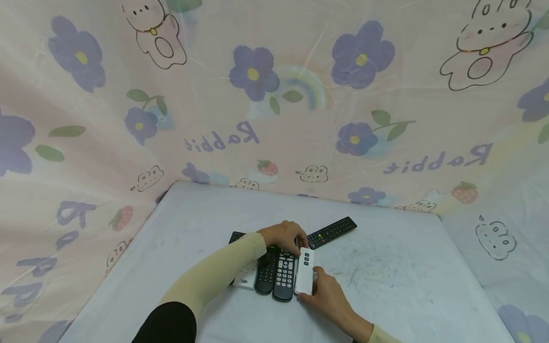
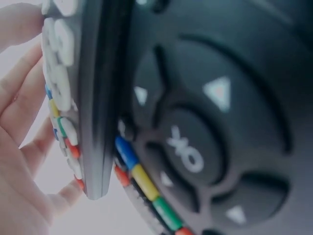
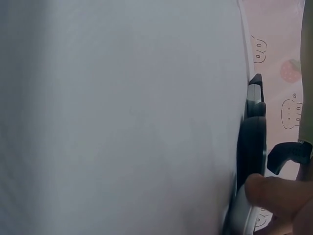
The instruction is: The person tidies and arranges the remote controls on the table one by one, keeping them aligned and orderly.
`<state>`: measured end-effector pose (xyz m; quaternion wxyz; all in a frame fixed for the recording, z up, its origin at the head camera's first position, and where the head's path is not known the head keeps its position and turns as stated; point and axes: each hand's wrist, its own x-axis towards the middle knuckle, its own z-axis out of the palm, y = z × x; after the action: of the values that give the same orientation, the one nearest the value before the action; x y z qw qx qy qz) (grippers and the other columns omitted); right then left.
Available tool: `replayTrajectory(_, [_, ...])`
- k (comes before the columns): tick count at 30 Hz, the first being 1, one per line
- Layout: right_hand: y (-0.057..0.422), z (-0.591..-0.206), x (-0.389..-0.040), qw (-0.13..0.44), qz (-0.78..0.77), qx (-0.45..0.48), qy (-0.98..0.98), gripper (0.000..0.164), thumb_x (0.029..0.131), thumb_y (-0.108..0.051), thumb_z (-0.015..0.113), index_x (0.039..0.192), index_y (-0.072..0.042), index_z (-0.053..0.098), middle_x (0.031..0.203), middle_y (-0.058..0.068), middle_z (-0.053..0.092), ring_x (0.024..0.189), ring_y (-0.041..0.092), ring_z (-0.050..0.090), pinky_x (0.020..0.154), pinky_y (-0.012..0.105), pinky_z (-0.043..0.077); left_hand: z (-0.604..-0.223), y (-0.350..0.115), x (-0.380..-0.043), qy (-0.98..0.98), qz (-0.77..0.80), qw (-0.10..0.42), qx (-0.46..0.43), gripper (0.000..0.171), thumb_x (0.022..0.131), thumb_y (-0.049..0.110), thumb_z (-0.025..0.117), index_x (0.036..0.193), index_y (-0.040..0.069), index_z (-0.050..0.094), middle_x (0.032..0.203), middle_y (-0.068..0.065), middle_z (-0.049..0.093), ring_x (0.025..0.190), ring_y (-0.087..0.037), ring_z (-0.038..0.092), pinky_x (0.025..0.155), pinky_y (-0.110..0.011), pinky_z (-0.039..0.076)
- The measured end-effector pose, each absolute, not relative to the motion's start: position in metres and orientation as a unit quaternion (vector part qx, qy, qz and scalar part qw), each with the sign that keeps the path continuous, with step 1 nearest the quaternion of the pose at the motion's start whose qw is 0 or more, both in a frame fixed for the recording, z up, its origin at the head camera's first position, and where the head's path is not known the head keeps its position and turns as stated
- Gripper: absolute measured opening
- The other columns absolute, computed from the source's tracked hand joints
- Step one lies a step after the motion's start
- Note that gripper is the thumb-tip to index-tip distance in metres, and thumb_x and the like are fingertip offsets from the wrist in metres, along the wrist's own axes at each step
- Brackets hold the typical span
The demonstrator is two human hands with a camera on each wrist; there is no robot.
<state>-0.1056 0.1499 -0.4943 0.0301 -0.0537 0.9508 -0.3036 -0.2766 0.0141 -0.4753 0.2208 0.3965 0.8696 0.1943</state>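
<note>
A slim white remote control (image 1: 305,271) lies at the right end of a row of remotes. My left hand (image 1: 284,237) reaches across the row and holds its far end between thumb and fingers. My right hand (image 1: 328,295) grips the near end, thumb (image 3: 274,193) at the bottom and fingers along the right side. Directly left is a black remote with pale buttons (image 1: 284,276), then another black remote (image 1: 267,271) and a white remote (image 1: 246,277), partly under the left forearm. The left wrist view shows dark remote buttons (image 2: 190,152) very close.
Beyond the hands, a black remote (image 1: 332,232) lies slanted on the white table (image 1: 386,276). Another dark remote's end (image 1: 236,236) shows past the left forearm. A patterned cloth (image 1: 300,143) hangs behind the table and at its sides.
</note>
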Motion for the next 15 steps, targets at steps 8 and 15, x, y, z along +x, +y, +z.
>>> replayTrajectory(8, [0.1488,-0.4933,-0.1044,0.027,-0.282,-0.068,0.957,0.076,0.064,-0.033,0.074,0.120,0.004,0.039,0.058,-0.008,0.048,0.047,0.001,0.042,0.040,0.018,0.034,-0.4744,0.0140,-0.2770,0.879,0.162,0.215,0.394,0.020,0.066,0.034,0.073,0.083,0.034,0.062,0.076,0.020,0.058,0.073,0.000,0.053,0.062,-0.019,0.045])
replayTrajectory(15, [0.1500,-0.4907,-0.1037,0.038,-0.239,-0.061,0.968,0.079,0.065,-0.040,0.072,0.124,0.001,0.038,0.060,-0.009,0.050,0.049,0.002,0.042,0.042,0.019,0.034,-0.4696,0.0108,-0.2799,0.885,0.168,0.183,0.393,0.013,0.070,0.040,0.068,0.082,0.036,0.064,0.085,0.020,0.059,0.078,-0.001,0.051,0.071,-0.024,0.043])
